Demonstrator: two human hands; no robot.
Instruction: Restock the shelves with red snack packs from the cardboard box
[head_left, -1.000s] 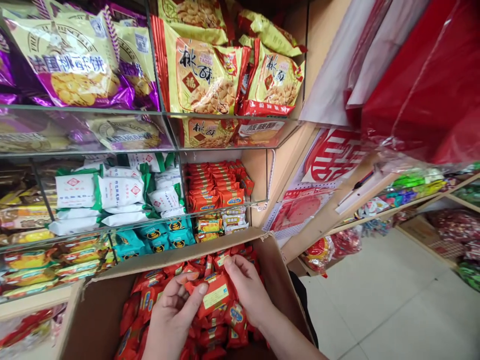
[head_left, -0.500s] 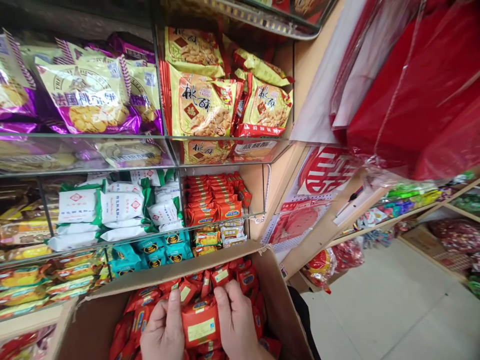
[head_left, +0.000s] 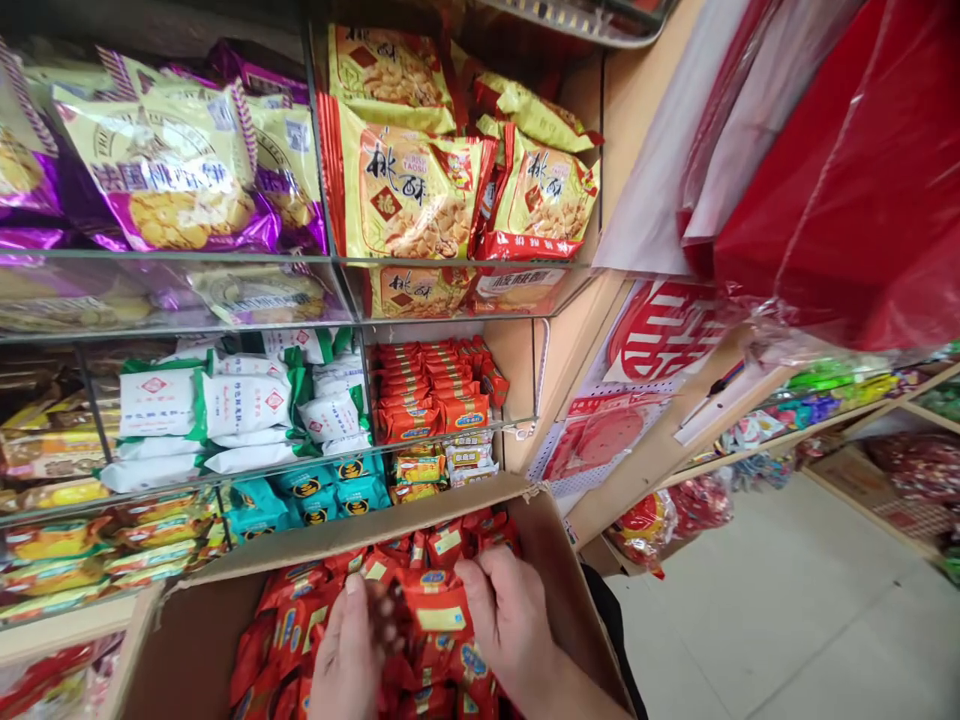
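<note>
At the bottom of the frame, before the shelf unit (head_left: 630, 115), stands my carton (head_left: 187, 650), a heap of packets (head_left: 300, 625) in it. Above the heap, at the fingers of my right hand (head_left: 517, 610), is one packet (head_left: 441, 612); my left hand (head_left: 346, 645) is left of it, too blurred to tell whether touching. Biscuit bags (head_left: 180, 190) sit on the upper-left shelf, with hanging bags (head_left: 847, 180) upper right, floor (head_left: 750, 630) lower right.

Pale tiled floor (head_left: 757, 630) beside glass-fronted light-wood shelving (head_left: 576, 345), with a low wooden shelf (head_left: 895, 403) farther right.
</note>
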